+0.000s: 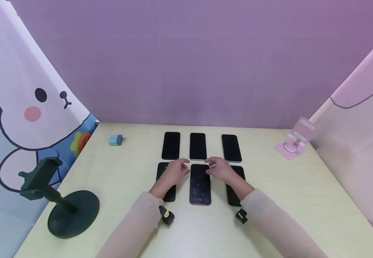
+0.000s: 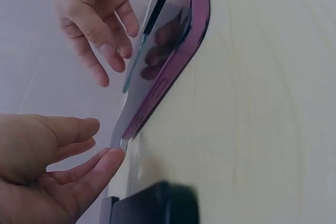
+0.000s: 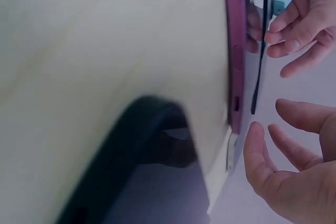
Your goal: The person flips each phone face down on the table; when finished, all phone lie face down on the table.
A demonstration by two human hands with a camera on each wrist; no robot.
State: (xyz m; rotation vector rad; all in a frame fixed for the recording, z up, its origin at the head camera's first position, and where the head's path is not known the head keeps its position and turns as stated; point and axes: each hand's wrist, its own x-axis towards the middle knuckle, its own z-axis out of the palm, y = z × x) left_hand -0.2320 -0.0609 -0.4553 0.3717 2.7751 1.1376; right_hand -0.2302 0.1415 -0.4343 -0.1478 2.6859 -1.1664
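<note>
Three dark phones form a front row: a left phone (image 1: 171, 195), a middle phone (image 1: 200, 188) with a purple side edge, and a right phone (image 1: 234, 196). My left hand (image 1: 175, 171) hovers partly over the left phone, its loosely bent fingers near the middle phone's upper left edge. Mirroring it, my right hand (image 1: 220, 169) is at the upper right of the middle phone, its forearm covering part of the right phone. Nothing is held in either hand. Whether any fingertip touches the middle phone, I cannot tell.
Behind lies a second row of phones: left (image 1: 171, 146), middle (image 1: 198, 145) and right (image 1: 231, 147). A blue charger plug (image 1: 116, 140) lies at the back left. A dark green stand (image 1: 73, 215) is at the front left, a pink stand (image 1: 291, 148) at the back right.
</note>
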